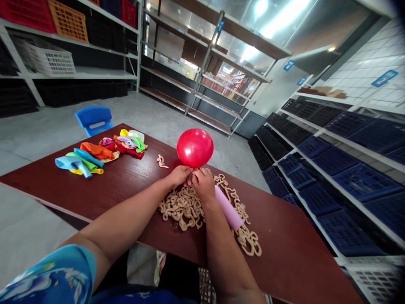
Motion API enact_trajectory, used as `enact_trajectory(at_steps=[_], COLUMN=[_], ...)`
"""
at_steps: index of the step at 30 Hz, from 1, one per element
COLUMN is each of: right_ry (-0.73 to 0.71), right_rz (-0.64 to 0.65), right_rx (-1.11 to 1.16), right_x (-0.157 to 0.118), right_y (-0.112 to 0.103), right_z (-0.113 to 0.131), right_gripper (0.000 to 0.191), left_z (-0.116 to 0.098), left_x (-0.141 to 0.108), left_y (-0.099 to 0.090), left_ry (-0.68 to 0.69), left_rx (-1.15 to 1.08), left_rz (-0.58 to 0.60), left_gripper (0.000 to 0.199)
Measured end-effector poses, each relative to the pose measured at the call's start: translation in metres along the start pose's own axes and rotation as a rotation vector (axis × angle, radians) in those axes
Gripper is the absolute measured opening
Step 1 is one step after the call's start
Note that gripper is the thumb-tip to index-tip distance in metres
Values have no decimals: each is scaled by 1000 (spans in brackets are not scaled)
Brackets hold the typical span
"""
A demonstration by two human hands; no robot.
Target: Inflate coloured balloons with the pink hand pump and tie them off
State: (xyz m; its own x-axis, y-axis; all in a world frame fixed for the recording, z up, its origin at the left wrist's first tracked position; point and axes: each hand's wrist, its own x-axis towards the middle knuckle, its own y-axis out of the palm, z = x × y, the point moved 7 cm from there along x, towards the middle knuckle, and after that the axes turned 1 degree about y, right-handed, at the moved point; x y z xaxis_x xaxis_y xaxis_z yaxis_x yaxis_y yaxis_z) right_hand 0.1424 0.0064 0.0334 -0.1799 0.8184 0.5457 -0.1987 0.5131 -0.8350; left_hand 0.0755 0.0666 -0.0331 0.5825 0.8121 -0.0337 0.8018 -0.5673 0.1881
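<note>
Balloon (195, 147) in both hands (205, 182), "2" on blue label (384, 78)

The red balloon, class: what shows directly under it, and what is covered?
Under the red balloon, the left hand and right hand meet. Their fingers hide its lower end; whether it is tied cannot be seen.

A blue chair (93, 114) stands on the left; navy crates (363, 179) line the right-hand white shelves (363, 150).

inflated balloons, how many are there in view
1: the red balloon, above the table, its lower end at the left hand and right hand. Any under the table could be hidden.
</note>
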Motion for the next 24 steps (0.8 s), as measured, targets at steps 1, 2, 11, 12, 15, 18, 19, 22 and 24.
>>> enact_trajectory(at_steps=[1, 2, 11, 12, 15, 18, 19, 22, 24], right_ry=[11, 28, 286, 336, 478, 601, 625, 559, 405], right_rz=[-1, -3, 106, 113, 106, 138, 147, 134, 130], right_rx=[4, 10, 76, 113, 396, 841, 969, 1163, 1128], right_x=[0, 0, -5, -5, -4, 2, 7, 33, 56], right_y=[0, -1, -4, -5, -9, -8, -8, -13, -20], right_z=[-1, -2, -35, -38, -39, -26, -19, 6, 23], right_gripper=[15, 15, 23, 25, 32, 34, 34, 28, 27], left_z=[0, -1, -12, -14, -21, -30, -30, -24, -16], left_x=[1, 2, 3, 3, 3, 3, 2, 0, -1], left_y=[-1, -3, -14, -13, -16, -19, -20, -15, -9], left_ry=[11, 28, 134, 147, 217, 303, 307, 242, 148], left_rx=[61, 118, 533, 597, 740, 755, 713, 405, 92], left_rz=[-11, -23, -26, -21, -78, -187, -205, -151, -80], left_gripper=[31, 32, 33, 33, 33, 31, 31, 25, 19])
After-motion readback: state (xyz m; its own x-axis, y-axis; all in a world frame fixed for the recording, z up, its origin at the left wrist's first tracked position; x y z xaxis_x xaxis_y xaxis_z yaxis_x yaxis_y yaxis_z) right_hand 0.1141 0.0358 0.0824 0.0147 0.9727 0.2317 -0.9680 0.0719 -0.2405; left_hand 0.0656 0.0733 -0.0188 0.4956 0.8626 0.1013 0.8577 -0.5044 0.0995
